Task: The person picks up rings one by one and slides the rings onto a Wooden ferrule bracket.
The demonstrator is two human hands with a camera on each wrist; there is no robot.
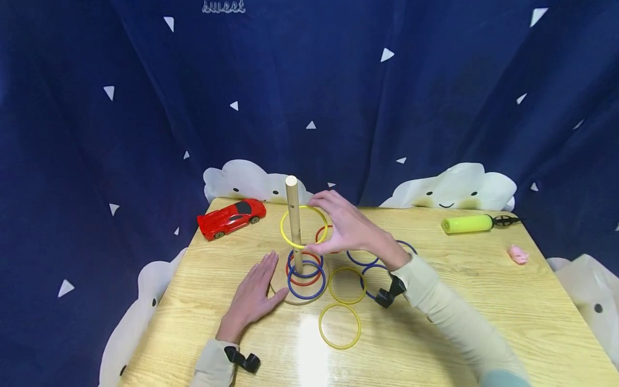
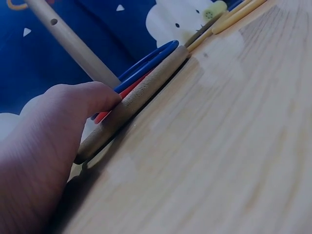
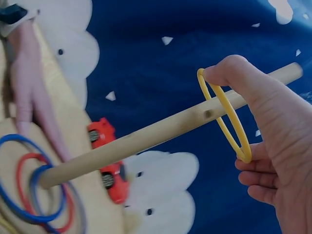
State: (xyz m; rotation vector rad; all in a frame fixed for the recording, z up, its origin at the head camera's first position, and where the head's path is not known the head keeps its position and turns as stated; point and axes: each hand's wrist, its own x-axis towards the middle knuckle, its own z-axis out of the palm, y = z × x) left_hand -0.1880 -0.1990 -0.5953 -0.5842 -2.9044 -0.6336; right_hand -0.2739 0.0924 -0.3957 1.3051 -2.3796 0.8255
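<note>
My right hand (image 1: 343, 226) pinches a yellow ring (image 3: 236, 122) between thumb and fingers. The ring encircles the upper part of an upright wooden post (image 1: 294, 207), which has small holes along it. Flat on the table, with fingers straight, my left hand (image 1: 253, 293) lies beside the post's round wooden base (image 1: 278, 279). Its thumb reaches the base's edge in the left wrist view. Blue rings (image 2: 151, 63) and a red ring (image 3: 19, 178) lie on the base about the post's foot; whether every one surrounds it, I cannot tell.
Loose yellow rings (image 1: 339, 348), blue rings (image 1: 361, 263) and a red ring (image 1: 317, 232) lie right of the base. A red toy car (image 1: 232, 217) sits at back left. Toward the right are a green pump (image 1: 467, 223) and a pink pig figure (image 1: 518, 254). A blue curtain (image 1: 309, 80) hangs behind.
</note>
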